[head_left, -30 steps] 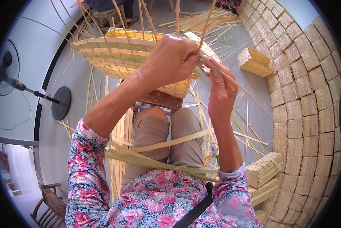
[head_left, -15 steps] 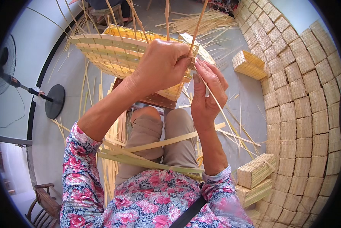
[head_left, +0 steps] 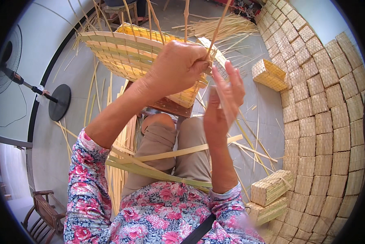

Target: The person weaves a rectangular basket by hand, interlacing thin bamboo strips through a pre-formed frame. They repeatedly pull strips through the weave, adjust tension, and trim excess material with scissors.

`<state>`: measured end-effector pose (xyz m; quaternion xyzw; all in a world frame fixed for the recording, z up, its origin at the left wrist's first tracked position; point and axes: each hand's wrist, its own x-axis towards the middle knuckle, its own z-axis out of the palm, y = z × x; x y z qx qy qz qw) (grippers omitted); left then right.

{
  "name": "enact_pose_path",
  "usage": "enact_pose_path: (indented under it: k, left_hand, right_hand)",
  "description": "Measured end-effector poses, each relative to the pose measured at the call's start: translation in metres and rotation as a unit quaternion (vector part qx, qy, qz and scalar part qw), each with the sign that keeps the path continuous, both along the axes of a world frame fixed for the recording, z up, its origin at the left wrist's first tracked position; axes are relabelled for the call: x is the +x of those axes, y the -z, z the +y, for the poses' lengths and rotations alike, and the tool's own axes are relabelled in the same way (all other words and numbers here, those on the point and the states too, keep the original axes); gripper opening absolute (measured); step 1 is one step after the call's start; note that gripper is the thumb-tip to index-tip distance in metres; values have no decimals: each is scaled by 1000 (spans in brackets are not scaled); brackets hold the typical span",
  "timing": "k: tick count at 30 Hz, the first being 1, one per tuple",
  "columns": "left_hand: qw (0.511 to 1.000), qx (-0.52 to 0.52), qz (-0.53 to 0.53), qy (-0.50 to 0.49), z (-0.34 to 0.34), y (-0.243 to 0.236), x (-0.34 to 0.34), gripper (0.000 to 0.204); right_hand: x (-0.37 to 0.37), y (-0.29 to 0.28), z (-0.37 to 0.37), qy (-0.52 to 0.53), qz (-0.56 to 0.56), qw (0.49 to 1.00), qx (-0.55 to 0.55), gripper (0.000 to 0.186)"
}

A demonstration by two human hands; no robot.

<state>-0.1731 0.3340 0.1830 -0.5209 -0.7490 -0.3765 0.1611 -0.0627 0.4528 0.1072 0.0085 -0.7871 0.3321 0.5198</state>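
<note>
A partly woven bamboo basket (head_left: 125,55) rests before my knees, with upright stakes (head_left: 186,20) rising from its edge. My left hand (head_left: 178,65) is closed in a pinch at the basket's near right corner, beside the foot of one stake. Its fingers cover most of what they grip there. Just right of that corner, my right hand (head_left: 225,97) is raised with its fingers apart and partly smeared by motion. A thin strip may lie along its palm, but the blur hides this. Flat bamboo strips (head_left: 178,152) lie across my lap.
The basket sits on a brown wooden stool (head_left: 170,106). Finished woven blocks form a tall stack (head_left: 325,122) on the right; one woven box (head_left: 268,75) and two more (head_left: 272,187) stand beside it. A fan base (head_left: 60,102) is at left. Loose strips (head_left: 219,28) litter the floor.
My right hand has come away from the corner; its fingers have spread and the thin strip no longer shows clearly. My left hand keeps its pinch. The view has shifted slightly.
</note>
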Motion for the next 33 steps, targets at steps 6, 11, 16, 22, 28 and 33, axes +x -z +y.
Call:
enact_pose_path:
  k: [6,11,16,22,28,33]
  left_hand:
    - [982,-83,-137,95,-26,-8,-9,9]
    - [977,-89,-155,118,-30,-6,-9,10]
    - [997,-52,-40,30,-22,-1,-4,9]
    - [994,-34,103,-10,39,18,-14,15]
    - [997,66,40,29,15,23,32,19]
    - [979,-160,-105,72,-31,80,51,19]
  right_hand:
    - [-27,12,44,-437,-64,772,-457,28]
    - [-74,13,44,-641,-67,524,-556,24]
    - [-63,8,88,-473,-8,666,-577,20]
    - [23,26,160,-271,-189,798,-504,20]
    - [132,116,215,-63,-408,820,-396,19]
    - [209,189,222,10,-534,745,-399,13]
